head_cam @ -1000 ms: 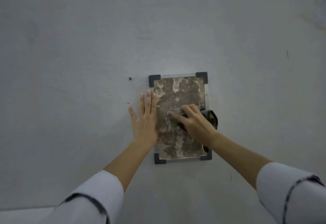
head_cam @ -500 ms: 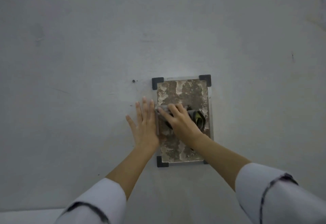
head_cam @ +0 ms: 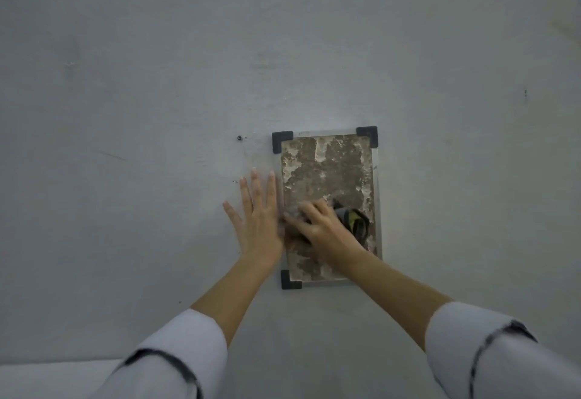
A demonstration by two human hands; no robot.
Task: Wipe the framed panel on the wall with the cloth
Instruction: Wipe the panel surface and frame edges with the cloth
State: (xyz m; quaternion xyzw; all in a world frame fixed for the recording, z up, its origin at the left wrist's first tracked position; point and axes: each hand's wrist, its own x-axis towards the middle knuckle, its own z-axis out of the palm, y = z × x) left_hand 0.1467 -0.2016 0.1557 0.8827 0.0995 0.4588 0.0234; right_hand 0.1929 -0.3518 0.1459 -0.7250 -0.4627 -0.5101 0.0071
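Wiping is in hand low on the framed panel (head_cam: 327,172), which hangs right of centre on the grey wall (head_cam: 157,115). The right hand (head_cam: 323,230) presses a dark bunched cloth (head_cam: 353,224) to the mottled surface, fingers curled over it, tips at the panel's left edge. The left hand (head_cam: 259,225) lies flat on the wall just beside that edge, fingers straight and spread. Next, I judge, the cloth must sweep back right or upward under steady pressure.

The left sleeve (head_cam: 176,354) and right sleeve (head_cam: 509,357) were pale, loose and wide-cuffed, each ringed by a thin dark band; forearms, left hand (head_cam: 257,225) and right hand (head_cam: 323,232) were bare.
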